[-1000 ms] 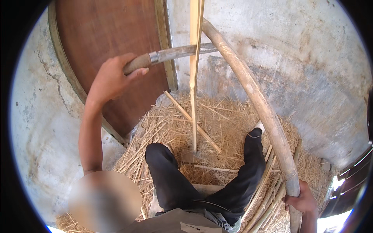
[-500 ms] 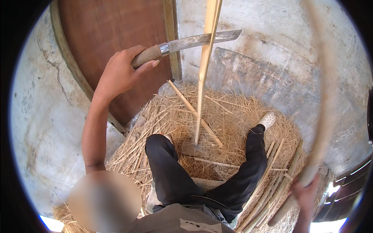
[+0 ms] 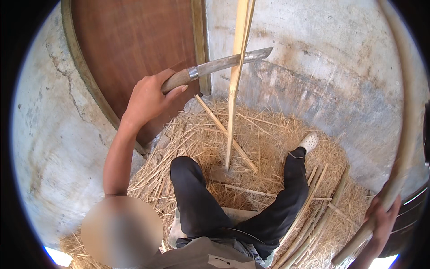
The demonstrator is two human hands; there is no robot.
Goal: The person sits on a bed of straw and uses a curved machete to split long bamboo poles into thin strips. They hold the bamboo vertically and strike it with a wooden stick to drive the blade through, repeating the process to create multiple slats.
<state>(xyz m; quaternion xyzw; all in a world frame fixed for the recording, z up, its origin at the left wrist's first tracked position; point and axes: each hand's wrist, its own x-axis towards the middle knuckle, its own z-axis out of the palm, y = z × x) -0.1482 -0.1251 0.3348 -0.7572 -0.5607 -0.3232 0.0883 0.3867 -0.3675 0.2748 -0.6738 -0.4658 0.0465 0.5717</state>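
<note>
Grips a knife (image 3: 224,64) by its wooden handle (image 3: 177,81) with left fingers (image 3: 178,91), crossing a split upright stick (image 3: 233,98). Holds a long curved pole (image 3: 406,134) in right fingers (image 3: 375,210).

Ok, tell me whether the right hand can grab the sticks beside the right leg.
Probably not: the right hand is wrapped around the pole and would likely need to let go first, though the sticks lie nearby.

black trousers (image 3: 191,197) are worn with a pale-patched grey top (image 3: 190,254) and a white, hole-dotted shoe (image 3: 309,141).
</note>
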